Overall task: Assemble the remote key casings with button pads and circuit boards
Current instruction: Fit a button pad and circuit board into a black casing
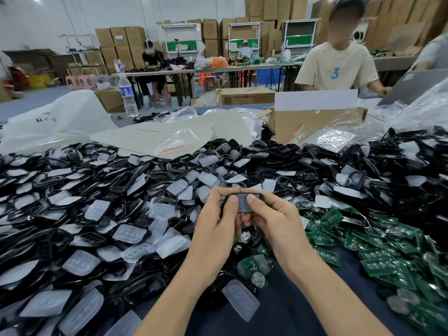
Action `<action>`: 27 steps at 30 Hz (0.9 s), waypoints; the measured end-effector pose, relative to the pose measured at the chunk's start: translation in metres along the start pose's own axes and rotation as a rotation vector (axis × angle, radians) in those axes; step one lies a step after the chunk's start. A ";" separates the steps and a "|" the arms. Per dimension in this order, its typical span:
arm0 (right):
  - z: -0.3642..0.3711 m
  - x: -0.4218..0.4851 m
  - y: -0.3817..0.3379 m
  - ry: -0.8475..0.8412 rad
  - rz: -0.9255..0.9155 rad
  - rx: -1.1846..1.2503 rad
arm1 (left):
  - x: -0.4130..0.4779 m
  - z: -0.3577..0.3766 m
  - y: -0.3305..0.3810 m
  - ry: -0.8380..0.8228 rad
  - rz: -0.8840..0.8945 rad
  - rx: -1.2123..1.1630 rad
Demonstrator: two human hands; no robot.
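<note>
Both hands hold one black remote key casing [243,202] above the table's centre. My left hand [216,218] grips its left end, thumb on top. My right hand [271,218] grips the right end, thumb pressing on the face. A big heap of black casings [101,187] mixed with translucent button pads [131,232] covers the left and middle. Green circuit boards [378,260] with coin cells are piled at the right. One loose button pad [241,299] and one circuit board [252,265] lie between my forearms.
An open cardboard box [315,122] and clear plastic bags [339,139] stand behind the heap. A water bottle [127,93] is at the back left. A person in a beige shirt [337,66] sits across the table. The dark blue table [291,306] shows near me.
</note>
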State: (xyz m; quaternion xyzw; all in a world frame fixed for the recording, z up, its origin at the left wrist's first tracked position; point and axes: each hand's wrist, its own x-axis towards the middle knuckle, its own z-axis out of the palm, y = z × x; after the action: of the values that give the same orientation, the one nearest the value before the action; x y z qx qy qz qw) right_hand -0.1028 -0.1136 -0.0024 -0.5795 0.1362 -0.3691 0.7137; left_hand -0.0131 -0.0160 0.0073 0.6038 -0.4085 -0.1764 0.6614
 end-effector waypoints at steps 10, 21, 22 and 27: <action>0.004 -0.027 -0.016 0.065 0.077 -0.174 | -0.022 -0.012 0.014 -0.155 -0.049 0.177; 0.011 -0.081 -0.045 -0.116 0.029 -0.251 | -0.070 -0.033 0.049 -0.291 -0.100 0.106; 0.013 -0.084 -0.046 -0.131 0.040 -0.250 | -0.076 -0.034 0.049 -0.272 -0.107 0.092; 0.017 -0.097 -0.045 -0.171 0.139 -0.300 | -0.097 -0.040 0.052 -0.248 -0.240 0.048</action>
State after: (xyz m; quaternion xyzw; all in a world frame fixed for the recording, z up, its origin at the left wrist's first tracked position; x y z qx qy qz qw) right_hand -0.1761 -0.0372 0.0218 -0.6980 0.1681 -0.2439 0.6520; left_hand -0.0552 0.0917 0.0275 0.6374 -0.4160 -0.3173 0.5657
